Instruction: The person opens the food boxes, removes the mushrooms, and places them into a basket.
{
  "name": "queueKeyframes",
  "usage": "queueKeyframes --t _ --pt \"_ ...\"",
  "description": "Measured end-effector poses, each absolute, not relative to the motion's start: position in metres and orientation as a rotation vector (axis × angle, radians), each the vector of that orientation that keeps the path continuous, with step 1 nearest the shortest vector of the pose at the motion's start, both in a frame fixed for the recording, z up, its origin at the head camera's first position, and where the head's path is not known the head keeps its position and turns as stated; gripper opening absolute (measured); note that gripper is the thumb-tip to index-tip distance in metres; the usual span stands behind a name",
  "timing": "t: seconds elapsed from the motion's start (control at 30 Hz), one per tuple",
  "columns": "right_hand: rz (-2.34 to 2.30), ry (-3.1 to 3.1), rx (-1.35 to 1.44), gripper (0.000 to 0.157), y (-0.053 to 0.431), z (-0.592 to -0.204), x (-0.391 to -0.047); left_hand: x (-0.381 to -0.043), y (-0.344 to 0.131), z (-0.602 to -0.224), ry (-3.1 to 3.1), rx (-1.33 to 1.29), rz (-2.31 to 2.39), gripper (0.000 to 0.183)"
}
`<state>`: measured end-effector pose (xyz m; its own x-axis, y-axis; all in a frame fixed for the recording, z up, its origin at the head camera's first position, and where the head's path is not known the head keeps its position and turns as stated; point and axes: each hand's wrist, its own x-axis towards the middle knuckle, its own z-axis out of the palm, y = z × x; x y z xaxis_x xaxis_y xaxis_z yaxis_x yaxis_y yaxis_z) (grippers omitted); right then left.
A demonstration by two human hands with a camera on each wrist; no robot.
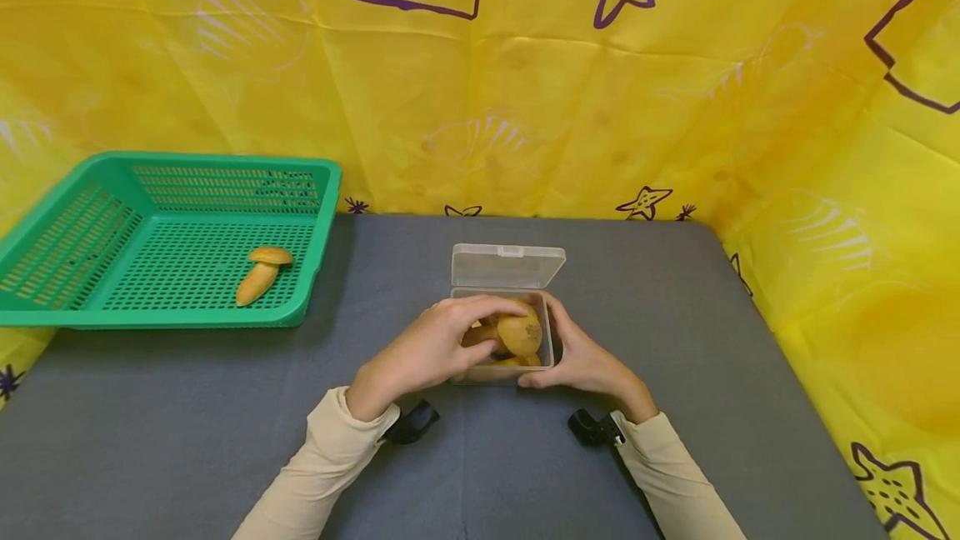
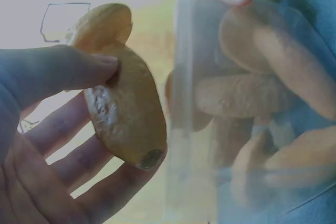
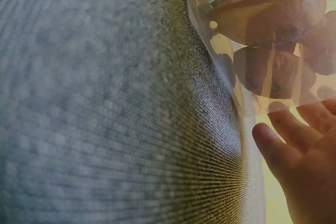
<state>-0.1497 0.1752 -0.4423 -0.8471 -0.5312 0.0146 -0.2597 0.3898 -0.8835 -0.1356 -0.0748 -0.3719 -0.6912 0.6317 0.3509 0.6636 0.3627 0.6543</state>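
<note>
The left hand [image 1: 431, 346] is closed in a pinch on a tan, bolete-shaped mushroom [image 2: 128, 103], thumb across the stem just below the cap, fingers spread behind it. That mushroom hangs just above the mouth of a clear plastic box [image 1: 551, 348], whose walls lie below and around the grip. Gripping near the neck seems sensible: the stem narrows there, and the thumb sits against the cap's edge.

The right hand [image 1: 588, 357] holds the box from the side opposite the left hand — thumb at the near corner, fingers along the right wall — likely to steady so light a container. The right wrist view leaves it unclear how firmly the thumb presses.

Below the left hand's pinch, more mushrooms [image 2: 247, 95] lie jumbled inside the box, visible through its plastic. Just beyond the grip the hinged lid [image 1: 507, 267] stands raised and tilted back, which keeps the mouth free for fingers.

Well to the left of the grip, and farther out, a green plastic basket [image 1: 321, 227] rests on the grey tablecloth [image 1: 202, 440]; one lone mushroom [image 1: 258, 277] lies inside, near the wall closest to the hands.
</note>
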Motion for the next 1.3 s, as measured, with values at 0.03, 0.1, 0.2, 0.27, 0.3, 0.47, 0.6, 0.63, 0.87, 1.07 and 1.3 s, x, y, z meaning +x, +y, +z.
queueKeyframes --t 0.03,0.1,0.2,0.27,0.3,0.47,0.6,0.63,0.87,1.07,1.3 --pt "-1.439 2.382 -0.698 0.111 0.175 -0.442 -0.150 -0.136 -0.076 -0.370 -2.549 -1.199 -1.262 0.045" --pt "-1.438 2.382 -0.694 0.111 0.175 -0.441 -0.150 -0.136 -0.079 -0.368 -2.530 -1.169 -1.259 0.047" --pt "-1.445 2.368 -0.689 0.111 0.175 -0.440 -0.150 -0.137 -0.083 -0.365 -2.528 -1.129 -1.236 0.047" --pt "-1.448 2.360 -0.690 0.111 0.176 -0.441 -0.150 -0.137 -0.085 -0.364 -2.528 -1.112 -1.244 0.048" --pt "-1.446 2.361 -0.686 0.111 0.176 -0.441 -0.150 -0.137 -0.086 -0.364 -2.530 -1.105 -1.246 0.047" --pt "-1.431 2.383 -0.678 0.110 0.177 -0.443 -0.148 -0.137 -0.090 -0.362 -2.520 -1.072 -1.247 0.046" --pt "-1.431 2.386 -0.672 0.110 0.177 -0.444 -0.149 -0.137 -0.097 -0.359 -2.483 -1.039 -1.216 0.047" --pt "-1.432 2.386 -0.676 0.110 0.177 -0.443 -0.149 -0.137 -0.099 -0.357 -2.468 -1.032 -1.207 0.047" --pt "-1.423 2.379 -0.667 0.112 0.176 -0.442 -0.148 -0.138 -0.128 -0.354 -2.378 -0.938 -1.194 0.048" --pt "-1.416 2.384 -0.671 0.110 0.176 -0.444 -0.149 -0.138 -0.154 -0.359 -2.378 -0.823 -1.199 0.052" --pt "-1.405 2.396 -0.668 0.110 0.176 -0.443 -0.149 -0.137 -0.180 -0.358 -2.368 -0.717 -1.219 0.057"
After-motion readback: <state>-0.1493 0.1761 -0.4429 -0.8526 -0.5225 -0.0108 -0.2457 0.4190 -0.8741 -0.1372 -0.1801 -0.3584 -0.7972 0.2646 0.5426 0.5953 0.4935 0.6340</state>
